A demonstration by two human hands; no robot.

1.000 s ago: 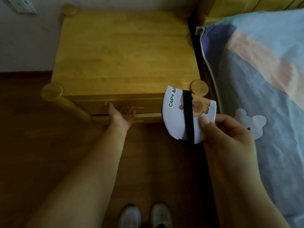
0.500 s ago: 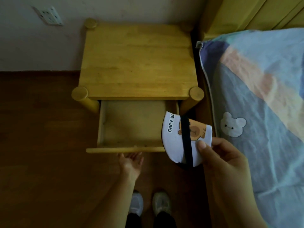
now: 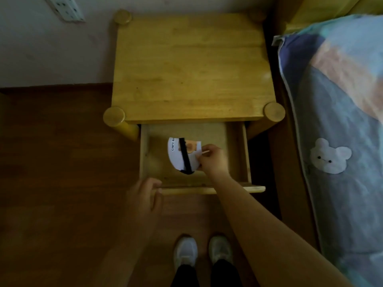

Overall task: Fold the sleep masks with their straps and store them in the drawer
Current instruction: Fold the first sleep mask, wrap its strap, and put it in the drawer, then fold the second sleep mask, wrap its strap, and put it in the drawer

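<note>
Wood fills the middle of the frame: a pale nightstand (image 3: 190,65) stands on a dark floor (image 3: 58,162), against a light wall with a socket (image 3: 65,7) in the upper left. At the right edge lies a bed (image 3: 339,112) with a bear patch (image 3: 329,156). The drawer (image 3: 246,154) is pulled out below the nightstand top. Inside it, left of centre, the folded sleep mask (image 3: 180,156) with its black strap (image 3: 185,156) is pinched at its right edge by the right hand (image 3: 213,158), fingers together on it. The left hand (image 3: 145,195), loosely curled and holding nothing, touches the drawer front at its left end. Bare drawer bottom shows around the mask on all sides. White shoes (image 3: 203,253) stand at the lower centre.
</note>
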